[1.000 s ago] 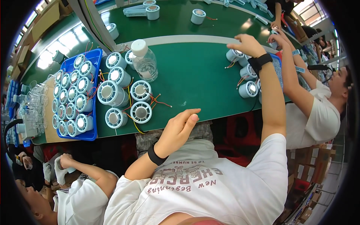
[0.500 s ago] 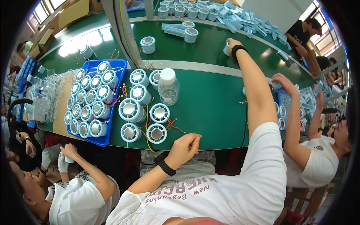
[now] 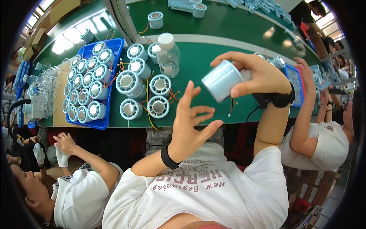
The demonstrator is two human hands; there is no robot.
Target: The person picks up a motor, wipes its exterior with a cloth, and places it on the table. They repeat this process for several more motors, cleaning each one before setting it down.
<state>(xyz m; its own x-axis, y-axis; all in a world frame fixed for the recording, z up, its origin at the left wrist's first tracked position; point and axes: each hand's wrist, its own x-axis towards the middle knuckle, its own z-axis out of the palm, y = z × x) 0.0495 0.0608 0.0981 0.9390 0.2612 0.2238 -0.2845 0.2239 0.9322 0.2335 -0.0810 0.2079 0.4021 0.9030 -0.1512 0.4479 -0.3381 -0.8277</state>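
My right hand (image 3: 257,74) grips a light-blue cylindrical motor housing (image 3: 222,82), tilted and held above the green bench; short wires with a small connector dangle beneath it. Close by on its left, my left hand (image 3: 193,122) is raised with fingers spread and nothing in them. Several similar light-blue round housings (image 3: 159,84) with silver centres stand on the bench beyond my left hand, red and yellow wires trailing between them. A clear plastic bottle with a white cap (image 3: 167,57) stands behind these housings.
A blue tray (image 3: 103,124) filled with more housings lies at the left, beside clear plastic parts (image 3: 45,89). A metal post (image 3: 124,19) rises from the bench. Co-workers sit at both sides, one at the left (image 3: 82,191), another at the right (image 3: 316,141).
My right hand has come back from the far side of the bench with a light-blue housing. My left hand has lifted and spread its fingers. The view has tilted downward.
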